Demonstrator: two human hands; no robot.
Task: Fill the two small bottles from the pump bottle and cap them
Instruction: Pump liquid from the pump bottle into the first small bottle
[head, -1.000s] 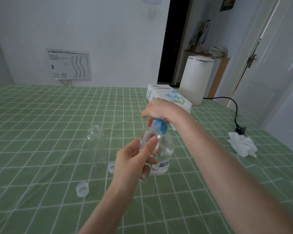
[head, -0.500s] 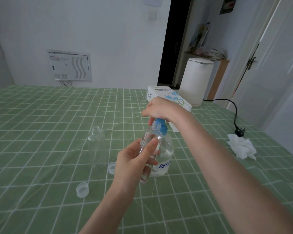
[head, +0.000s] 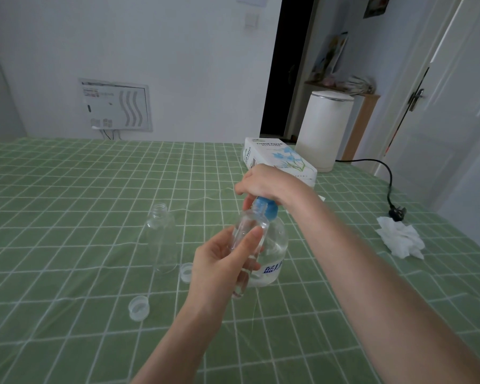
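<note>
Small bottle (head: pixel 250 228), clear, no label, tilted in front of the pump bottle (head: pixel 273 245), its neck up at the blue pump head (head: pixel 266 211). Left hand (head: pixel 219 261) grips it, thumb across the front, fingers curled round behind. Loose cap (head: pixel 138 307) lies near-left of pump bottle, another cap (head: pixel 186 271) just left of it. Pump bottle label: blue Chinese characters, partly hidden by the hand. Second small bottle (head: pixel 162 239) upright, uncapped, left of pump bottle, apart. Right hand (head: pixel 263 184) curled over pump head from above, wrist bent down. Behind pump bottle, tissue box (head: pixel 280 159) reading "TISSUE PAPER". Right of pump bottle, crumpled tissue (head: pixel 399 239) and plug (head: pixel 396 212) near table edge. Green checked cloth (head: pixel 67 189) lies open far-left.
</note>
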